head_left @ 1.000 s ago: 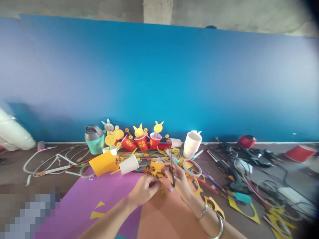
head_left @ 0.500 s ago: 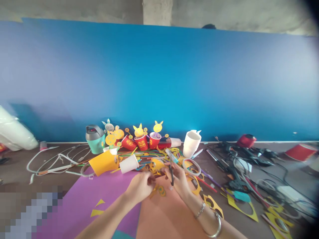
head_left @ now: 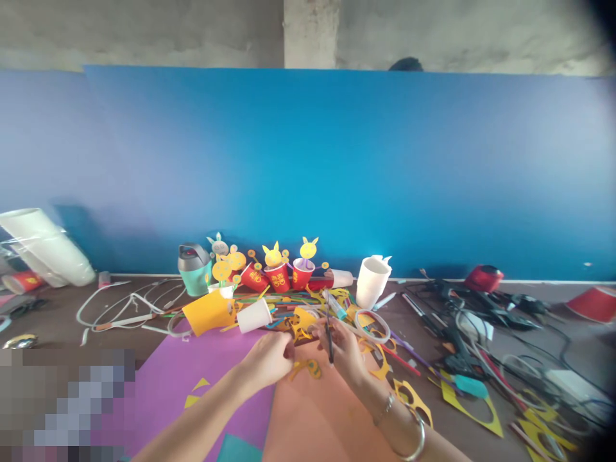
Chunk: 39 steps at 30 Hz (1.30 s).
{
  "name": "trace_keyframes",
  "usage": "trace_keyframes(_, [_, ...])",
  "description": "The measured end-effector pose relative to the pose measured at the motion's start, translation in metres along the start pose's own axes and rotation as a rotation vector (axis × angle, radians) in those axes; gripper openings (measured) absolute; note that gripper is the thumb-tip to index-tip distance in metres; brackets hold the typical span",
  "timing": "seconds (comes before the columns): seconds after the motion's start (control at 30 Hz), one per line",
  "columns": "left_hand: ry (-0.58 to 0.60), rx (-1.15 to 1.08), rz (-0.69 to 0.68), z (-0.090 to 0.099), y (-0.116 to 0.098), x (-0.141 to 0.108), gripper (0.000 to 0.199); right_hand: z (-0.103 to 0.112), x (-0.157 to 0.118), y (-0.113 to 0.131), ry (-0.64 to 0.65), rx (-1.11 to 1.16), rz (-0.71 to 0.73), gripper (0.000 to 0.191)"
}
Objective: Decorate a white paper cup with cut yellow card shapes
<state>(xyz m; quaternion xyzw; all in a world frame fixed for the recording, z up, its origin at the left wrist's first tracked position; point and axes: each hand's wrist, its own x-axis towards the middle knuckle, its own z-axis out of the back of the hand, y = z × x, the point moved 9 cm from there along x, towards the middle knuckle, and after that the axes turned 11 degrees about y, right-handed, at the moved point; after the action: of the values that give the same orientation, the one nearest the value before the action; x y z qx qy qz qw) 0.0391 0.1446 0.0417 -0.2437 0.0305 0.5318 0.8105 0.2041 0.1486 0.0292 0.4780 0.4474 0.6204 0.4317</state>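
My left hand (head_left: 270, 359) hovers over the seam between a purple sheet (head_left: 163, 385) and an orange sheet (head_left: 317, 417). Its fingers are curled together, and what they hold, if anything, is hidden. In my right hand (head_left: 345, 350) is a pair of scissors (head_left: 330, 340) with dark handles, seen almost edge-on, the thin metal end pointing away from me. Between and below the hands, small yellow paper pieces with round green-marked ends (head_left: 314, 368) lie on the orange sheet. Yellow paper scraps (head_left: 304, 321) are heaped just beyond my fingers.
Behind the scraps stand red paper cups (head_left: 276, 278) with yellow animal faces. A white cup (head_left: 253, 316) lies tipped over; stacked white cups (head_left: 373, 281) stand right. Nearby are a teal bottle (head_left: 195, 273), a tape roll (head_left: 372, 326), and glue guns with cables (head_left: 459, 356). A blue partition (head_left: 308, 160) closes the back.
The view has shifted slightly, bringing more of the left side in. My left hand has drawn back a little from the right one. The scissors stay in my right hand.
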Motion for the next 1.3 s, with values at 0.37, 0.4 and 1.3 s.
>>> trace_keyframes(0.37, [0.039, 0.257, 0.03, -0.019, -0.028, -0.017, 0.027, 0.0, 0.0, -0.003, -0.006, -0.02, -0.015, 0.032])
trace_keyframes(0.4, [0.06, 0.283, 0.04, -0.024, -0.03, -0.017, 0.027, 0.0, 0.0, -0.004, -0.013, -0.012, -0.02, 0.032])
trace_keyframes(1.3, [0.148, 0.384, 0.015, -0.018, -0.027, -0.016, 0.026, -0.002, -0.002, 0.0, -0.016, 0.049, -0.067, 0.033])
